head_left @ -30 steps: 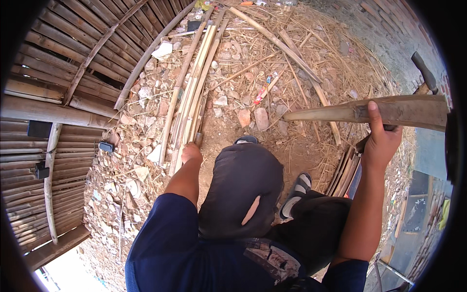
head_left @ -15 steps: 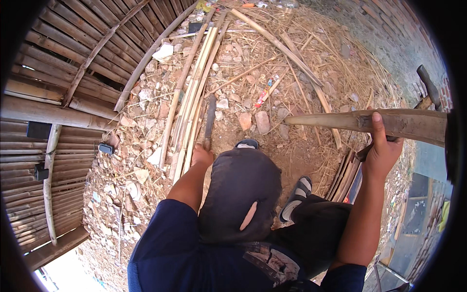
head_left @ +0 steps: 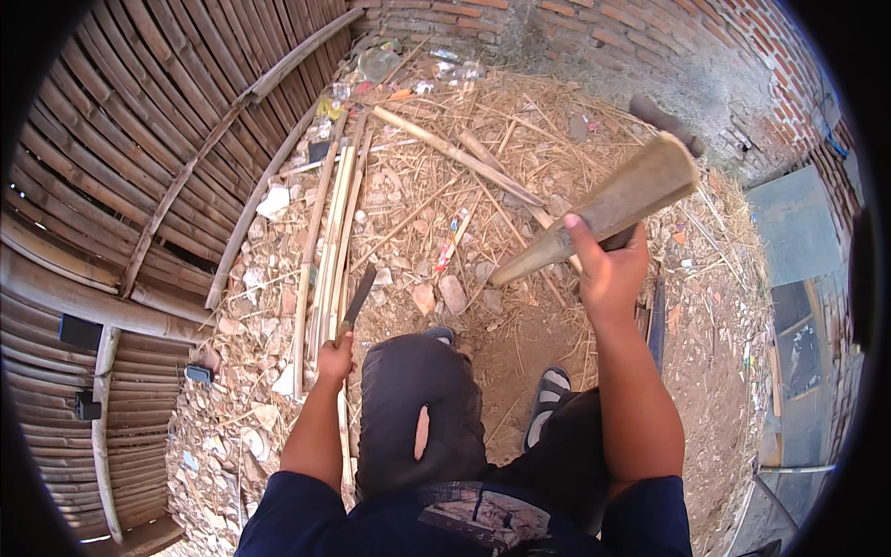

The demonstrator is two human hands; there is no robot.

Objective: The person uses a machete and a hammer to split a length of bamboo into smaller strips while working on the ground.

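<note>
My left hand is closed round the handle of a machete, whose dark blade points up and away, beside the bamboo strips. In my right hand is a wide length of split bamboo, gripped near its middle. Its narrow end points down to the left, above the dirt, and its broad end rises to the far right. My right thumb lies along its face; the other fingers are mostly hidden behind it. The machete and the bamboo are apart.
Long bamboo strips lie at the left on rubble. Farther off, a bamboo pole rests on straw, with a red wrapper nearer. A bamboo slat wall stands left, a brick wall behind. My sandalled foot is below.
My left hand has raised the machete from beside the strips. The bamboo in my right hand has swung from level at the right to a slant, nearer the middle. The view has tipped up.
</note>
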